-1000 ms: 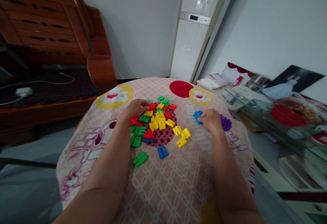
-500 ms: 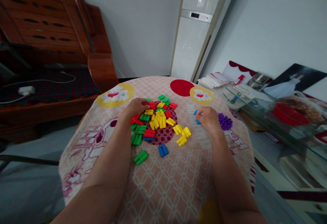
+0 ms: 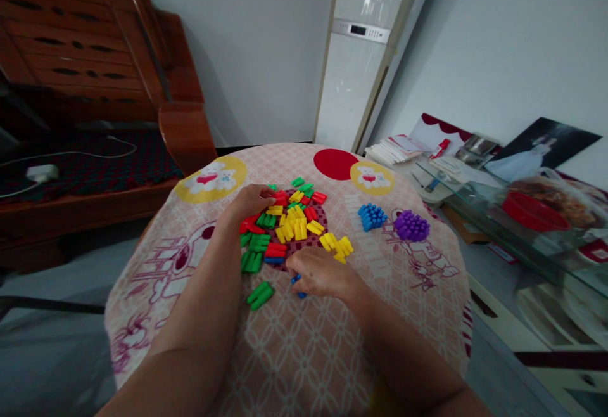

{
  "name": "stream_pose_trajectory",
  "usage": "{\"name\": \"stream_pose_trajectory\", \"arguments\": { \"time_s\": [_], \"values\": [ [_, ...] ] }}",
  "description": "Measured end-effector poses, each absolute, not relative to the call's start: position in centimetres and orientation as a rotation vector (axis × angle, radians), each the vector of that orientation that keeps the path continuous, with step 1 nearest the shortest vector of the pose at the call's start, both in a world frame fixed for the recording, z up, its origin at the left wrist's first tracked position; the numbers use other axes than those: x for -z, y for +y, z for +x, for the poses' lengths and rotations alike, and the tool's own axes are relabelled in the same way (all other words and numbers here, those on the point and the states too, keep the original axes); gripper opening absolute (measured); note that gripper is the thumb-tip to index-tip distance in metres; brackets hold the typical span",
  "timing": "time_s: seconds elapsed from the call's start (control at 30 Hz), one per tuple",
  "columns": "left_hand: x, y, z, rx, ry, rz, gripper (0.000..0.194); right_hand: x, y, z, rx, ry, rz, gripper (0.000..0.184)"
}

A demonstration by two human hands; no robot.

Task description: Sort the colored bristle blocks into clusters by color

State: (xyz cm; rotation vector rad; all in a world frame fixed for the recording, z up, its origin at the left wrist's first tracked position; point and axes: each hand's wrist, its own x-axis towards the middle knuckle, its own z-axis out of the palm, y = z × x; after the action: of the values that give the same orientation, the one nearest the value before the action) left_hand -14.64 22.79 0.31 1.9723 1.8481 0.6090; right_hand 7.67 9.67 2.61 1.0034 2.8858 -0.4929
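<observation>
A heap of small red, yellow, green and blue plastic pieces (image 3: 289, 227) lies in the middle of a round table covered by a pink patterned cloth (image 3: 304, 341). My left hand (image 3: 251, 200) rests curled at the heap's left edge, fingertips on a red piece. My right hand (image 3: 319, 272) lies over a loose blue piece (image 3: 299, 281) in front of the heap, fingers bent down around it. A cluster of joined blue pieces (image 3: 372, 216) and a purple cluster (image 3: 411, 225) sit to the right, apart from both hands. A green piece (image 3: 261, 295) lies alone near my left forearm.
A dark wooden bench (image 3: 95, 119) stands to the left with a white charger and cable (image 3: 38, 172). A tall white appliance (image 3: 361, 56) is behind the table. At the right are a glass table (image 3: 522, 227), papers (image 3: 396, 147) and a red bowl (image 3: 532, 211).
My right hand left the blue cluster at the right and moved toward me and left, onto the loose blue piece. My left hand has stayed at the heap.
</observation>
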Motion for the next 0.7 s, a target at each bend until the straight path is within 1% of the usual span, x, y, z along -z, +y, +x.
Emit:
{"name": "stream_pose_trajectory", "arguments": {
  "time_s": [0.07, 0.13, 0.17, 0.23, 0.3, 0.4, 0.5, 0.6, 0.7],
  "values": [
    [-0.3, 22.8, -14.6, -0.611, 1.841, 1.958, 0.033, -3.2, 10.2, 8.3, 0.634, 2.87, 1.023, 0.01],
    [-0.3, 22.7, -14.6, -0.606, 1.833, 1.94, 0.034, -4.1, 11.0, 9.5, 0.79, 2.854, 1.135, 0.004],
    [-0.4, 22.7, -14.6, -0.604, 1.832, 1.936, 0.035, -4.6, 11.5, 10.4, 0.861, 2.852, 1.228, 0.005],
    [-0.5, 22.6, -14.5, -0.589, 1.839, 1.942, 0.035, -5.4, 12.5, 12.6, 0.956, 2.848, 1.453, 0.012],
    [-0.6, 22.5, -14.4, -0.569, 1.851, 1.952, 0.036, -6.0, 13.5, 15.3, 0.969, 2.845, 1.717, 0.017],
    [-0.9, 22.4, -14.3, -0.535, 1.872, 1.96, 0.037, -6.5, 14.8, 19.6, 0.775, 2.816, 2.1, 0.02],
    [-1.0, 22.4, -14.2, -0.514, 1.901, 1.971, 0.036, -6.3, 15.7, 23.0, 0.459, 2.772, 2.35, 0.021],
    [-0.9, 22.4, -14.2, -0.517, 1.918, 1.99, 0.035, -5.2, 16.3, 25.1, 0.219, 2.638, 2.465, 0.025],
    [-0.9, 22.5, -14.2, -0.533, 1.9, 2.023, 0.035, -4.0, 16.8, 26.0, 0.175, 2.526, 2.481, 0.028]
  ]
}}
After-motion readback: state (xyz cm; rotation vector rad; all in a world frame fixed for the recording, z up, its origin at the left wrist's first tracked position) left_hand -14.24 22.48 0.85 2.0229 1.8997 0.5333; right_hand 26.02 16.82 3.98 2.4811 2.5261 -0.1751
